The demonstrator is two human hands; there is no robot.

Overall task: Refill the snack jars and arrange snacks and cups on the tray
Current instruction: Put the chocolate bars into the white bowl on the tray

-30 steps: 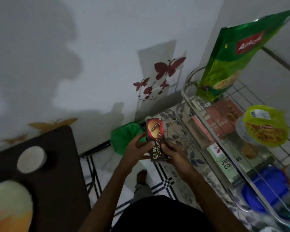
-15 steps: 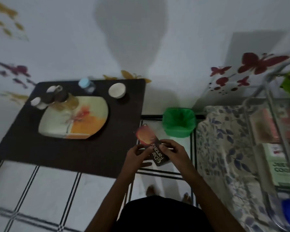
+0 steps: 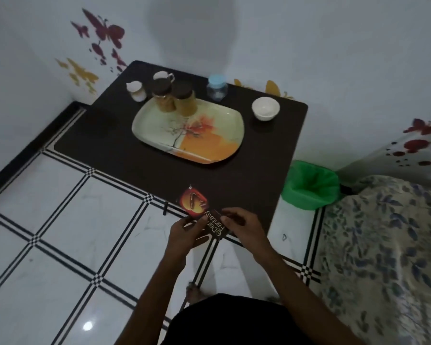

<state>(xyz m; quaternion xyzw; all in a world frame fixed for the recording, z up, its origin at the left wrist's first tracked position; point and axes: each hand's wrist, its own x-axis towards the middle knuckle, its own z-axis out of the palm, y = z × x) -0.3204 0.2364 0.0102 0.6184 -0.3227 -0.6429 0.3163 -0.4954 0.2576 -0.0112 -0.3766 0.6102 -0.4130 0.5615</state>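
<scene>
Currently: Dark Fantasy biscuit box (image 3: 202,213), held over the dark table's (image 3: 139,168) near edge, left hand (image 3: 184,232) and right hand (image 3: 244,226) pinching its near end. Risk: tearing it open mid-air spills biscuits to the floor; tray (image 3: 209,143) well apart.

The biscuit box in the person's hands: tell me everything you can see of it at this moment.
The biscuit box is a slim, dark, rectangular carton, apparently cardboard, with a red-orange picture panel on its far half and white lettering reading "Dark Fantasy" on the near half. It is held flat-face up, angled diagonally, above the near edge of the dark table. The left hand and right hand both grip its near end, fingers curled round it. Whether it is opened cannot be told.
</scene>
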